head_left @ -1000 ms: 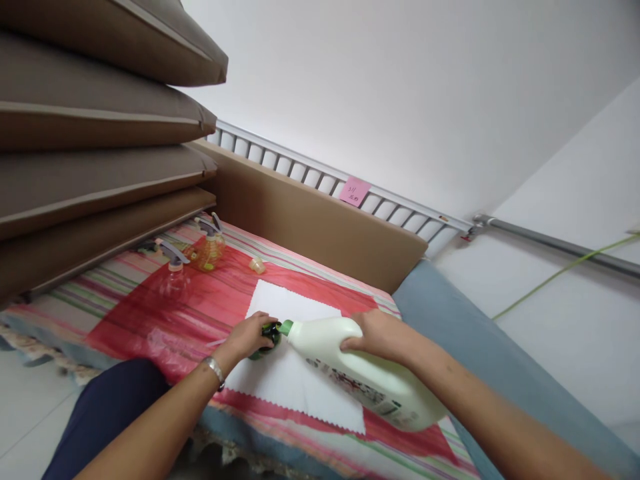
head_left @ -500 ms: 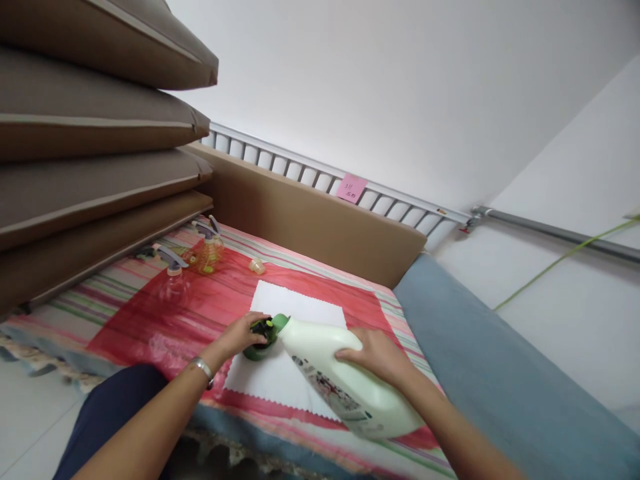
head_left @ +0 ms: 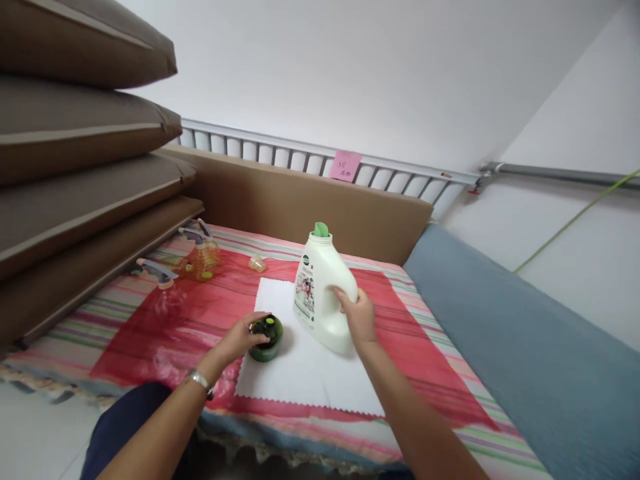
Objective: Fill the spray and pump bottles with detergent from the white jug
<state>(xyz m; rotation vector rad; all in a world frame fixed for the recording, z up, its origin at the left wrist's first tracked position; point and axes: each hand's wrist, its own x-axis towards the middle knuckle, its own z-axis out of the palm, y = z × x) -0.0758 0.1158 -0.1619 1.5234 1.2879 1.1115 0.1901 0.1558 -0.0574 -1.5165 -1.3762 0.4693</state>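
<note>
My right hand point(head_left: 359, 315) is wrapped round the handle of a large pale green detergent jug point(head_left: 323, 267). The jug is upright over the white cloth point(head_left: 295, 383), and a bright green spout point(head_left: 321, 229) shows in its uncapped neck. Whether its base rests on the cloth, I cannot tell. On the cloth's left part is a small dark green round bottle point(head_left: 265, 352), seen from above, with a dark top. Fingers and thumb of my left hand point(head_left: 249, 337) close round that top. The jug and the bottle are apart.
Clear spray bottles point(head_left: 166, 293) with grey trigger heads stand at the left on a red sheet point(head_left: 215, 293). A small translucent cap point(head_left: 257, 263) lies farther back. Thick brown cushions point(head_left: 90, 127) are stacked at the left. A brown panel point(head_left: 300, 200) closes off the back.
The jug has gone from tilted, with its spout at the green bottle, to upright farther back. My left hand has stayed at the bottle. The view has turned slightly.
</note>
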